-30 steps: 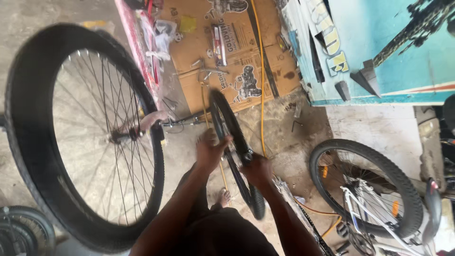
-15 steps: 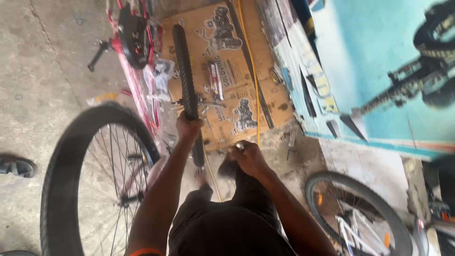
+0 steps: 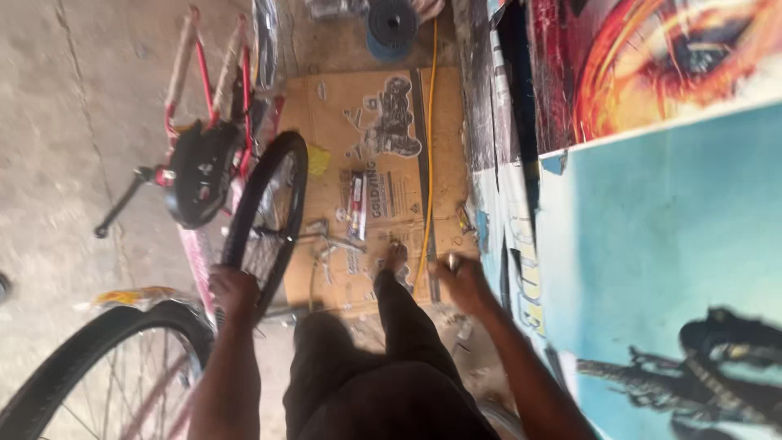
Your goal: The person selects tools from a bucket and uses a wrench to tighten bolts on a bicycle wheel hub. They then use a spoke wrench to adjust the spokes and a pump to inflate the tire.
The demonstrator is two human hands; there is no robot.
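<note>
My left hand (image 3: 232, 289) grips the black tyre of a small bicycle wheel (image 3: 269, 195), which stands upright on its edge beside my leg. My right hand (image 3: 462, 283) is off the wheel, out to the right near the painted boards. Its fingers are curled around a small pale object that is too blurred to name. My leg in dark trousers stretches forward, with the foot (image 3: 395, 257) resting on a flattened cardboard sheet (image 3: 383, 106).
A red bicycle frame with a black saddle (image 3: 199, 171) lies left of the small wheel. A large spoked wheel (image 3: 90, 367) fills the lower left. Small tools (image 3: 356, 204) and a yellow cable (image 3: 429, 147) lie on the cardboard. Painted boards (image 3: 652, 244) lean along the right.
Both hands held the small wheel before. Now only my left hand holds it, further left, and my right hand has let go and moved right. The view has swung towards the boards.
</note>
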